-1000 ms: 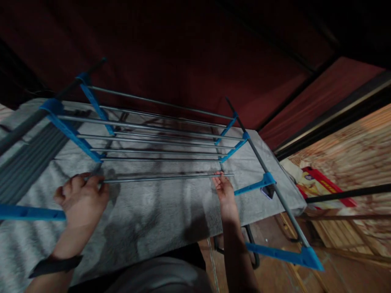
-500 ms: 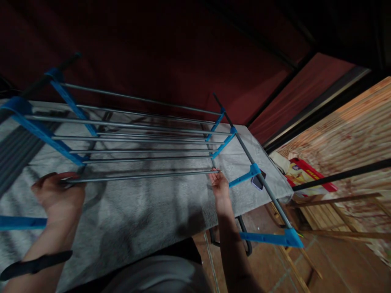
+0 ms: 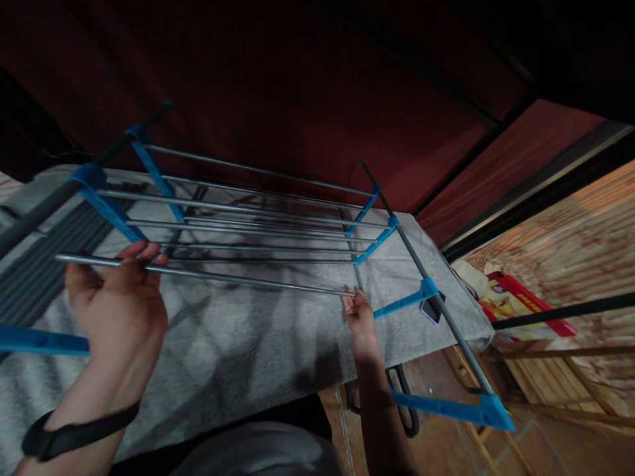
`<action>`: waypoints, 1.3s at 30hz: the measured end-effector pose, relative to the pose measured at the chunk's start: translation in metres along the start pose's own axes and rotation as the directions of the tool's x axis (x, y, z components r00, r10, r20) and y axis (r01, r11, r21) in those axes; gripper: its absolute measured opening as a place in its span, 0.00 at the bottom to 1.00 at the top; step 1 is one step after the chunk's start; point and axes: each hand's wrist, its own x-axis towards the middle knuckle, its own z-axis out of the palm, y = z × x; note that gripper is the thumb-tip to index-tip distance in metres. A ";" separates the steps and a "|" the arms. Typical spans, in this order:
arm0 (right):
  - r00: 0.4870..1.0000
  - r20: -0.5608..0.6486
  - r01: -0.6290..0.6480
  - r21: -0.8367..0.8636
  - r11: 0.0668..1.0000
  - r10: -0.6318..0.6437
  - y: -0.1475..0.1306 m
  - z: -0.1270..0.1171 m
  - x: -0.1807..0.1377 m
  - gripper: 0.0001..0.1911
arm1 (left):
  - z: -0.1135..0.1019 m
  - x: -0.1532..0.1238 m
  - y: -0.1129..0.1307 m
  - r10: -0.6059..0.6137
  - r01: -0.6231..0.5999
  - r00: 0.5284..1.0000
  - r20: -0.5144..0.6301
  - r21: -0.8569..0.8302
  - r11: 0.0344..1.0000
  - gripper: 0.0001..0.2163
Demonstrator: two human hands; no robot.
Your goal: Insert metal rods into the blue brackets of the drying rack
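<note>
The left hand [image 3: 119, 307] was raised with its palm turned up and its fingers [image 3: 141, 254] spread a little apart. A loose metal rod [image 3: 208, 274] lay across these fingers, close to its left end, which stuck out past the hand toward the left. The fingers were under and behind the rod — they supported it more than they squeezed it, and I could not tell if the thumb pressed on it.

The right hand [image 3: 358, 312] was at the other end of the rod. Its fingertips [image 3: 351, 294] were closed together around the rod's tip, so this end was pinched in the hand. The rod ran from upper left down to the right, tilted, above the grey towel [image 3: 238, 350] that covered the surface below.

Just behind the rod stood the drying rack [image 3: 258, 218] with its blue plastic brackets and several thin rails already in place. One blue bracket [image 3: 404, 301] was just beside the right hand, apart from it. A black band [image 3: 74, 436] was on the left wrist.
</note>
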 end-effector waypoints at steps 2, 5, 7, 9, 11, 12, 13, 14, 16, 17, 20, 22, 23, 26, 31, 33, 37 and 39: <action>0.999 -0.005 -0.053 0.036 0.998 0.054 0.004 0.004 -0.003 0.10 | 0.026 -0.012 0.023 -0.034 0.032 0.999 -0.017 -0.098 0.995 0.21; 0.987 0.028 -0.161 -0.008 0.987 0.161 0.016 0.015 -0.014 0.10 | 0.066 -0.043 0.057 0.013 0.017 0.981 0.191 -0.154 0.988 0.23; 0.961 0.101 -0.246 -0.111 0.963 0.257 0.028 0.026 -0.024 0.07 | 0.089 -0.063 0.069 0.004 0.033 0.955 0.296 -0.122 0.992 0.25; 0.911 0.204 -0.316 -0.213 0.924 0.359 0.042 0.039 -0.038 0.04 | 0.108 -0.079 0.070 -0.002 0.043 0.919 0.394 -0.095 0.995 0.25; 0.843 0.298 -0.374 -0.276 0.886 0.448 0.056 0.052 -0.054 0.03 | 0.122 -0.090 0.062 -0.003 0.038 0.878 0.479 -0.063 0.997 0.24; 0.805 0.330 -0.401 -0.308 0.863 0.493 0.063 0.058 -0.063 0.03 | 0.126 -0.094 0.056 -0.003 0.025 0.859 0.513 -0.036 0.999 0.23; 0.765 0.355 -0.425 -0.350 0.835 0.538 0.069 0.064 -0.073 0.04 | 0.130 -0.098 0.051 -0.007 0.004 0.839 0.545 0.007 1.000 0.22; 0.720 0.374 -0.442 -0.404 0.801 0.585 0.074 0.070 -0.082 0.05 | 0.132 -0.101 0.047 -0.018 -0.020 0.821 0.571 0.061 0.998 0.21; 0.616 0.398 -0.439 -0.543 0.715 0.680 0.083 0.080 -0.100 0.09 | 0.132 -0.107 0.042 -0.072 -0.063 0.781 0.621 0.193 0.979 0.20; 0.566 0.402 -0.415 -0.615 0.670 0.720 0.085 0.084 -0.107 0.11 | 0.130 -0.109 0.041 -0.105 -0.086 0.755 0.647 0.257 0.963 0.19; 0.514 0.394 -0.262 -0.773 0.577 0.762 0.086 0.095 -0.123 0.16 | 0.121 -0.111 0.042 -0.140 -0.194 0.690 0.710 0.368 0.909 0.19; 0.577 0.395 -0.177 -0.794 0.582 0.715 0.078 0.100 -0.125 0.16 | 0.114 -0.109 0.040 -0.084 -0.307 0.660 0.746 0.370 0.877 0.18; 0.617 0.404 -0.160 -0.775 0.611 0.675 0.071 0.102 -0.123 0.15 | 0.111 -0.108 0.036 -0.055 -0.361 0.641 0.766 0.364 0.859 0.18; 0.735 0.433 -0.164 -0.633 0.757 0.521 0.038 0.108 -0.110 0.14 | 0.101 -0.102 0.022 -0.020 -0.496 0.571 0.821 0.364 0.788 0.18; 0.877 0.382 -0.122 -0.410 0.904 0.292 -0.027 0.115 -0.086 0.19 | 0.083 -0.096 0.002 -0.073 -0.683 0.505 0.860 0.450 0.576 0.20; 0.909 0.356 -0.100 -0.319 0.943 0.217 -0.044 0.116 -0.079 0.17 | 0.074 -0.092 -0.003 -0.113 -0.733 0.487 0.866 0.475 0.487 0.22; 0.951 0.303 -0.023 -0.143 0.989 0.066 -0.059 0.112 -0.067 0.11 | 0.053 -0.082 -0.016 -0.179 -0.788 0.452 0.874 0.486 0.377 0.25; 0.961 0.275 0.003 -0.105 0.994 0.026 -0.061 0.107 -0.061 0.11 | 0.042 -0.078 -0.024 -0.193 -0.799 0.449 0.872 0.489 0.351 0.26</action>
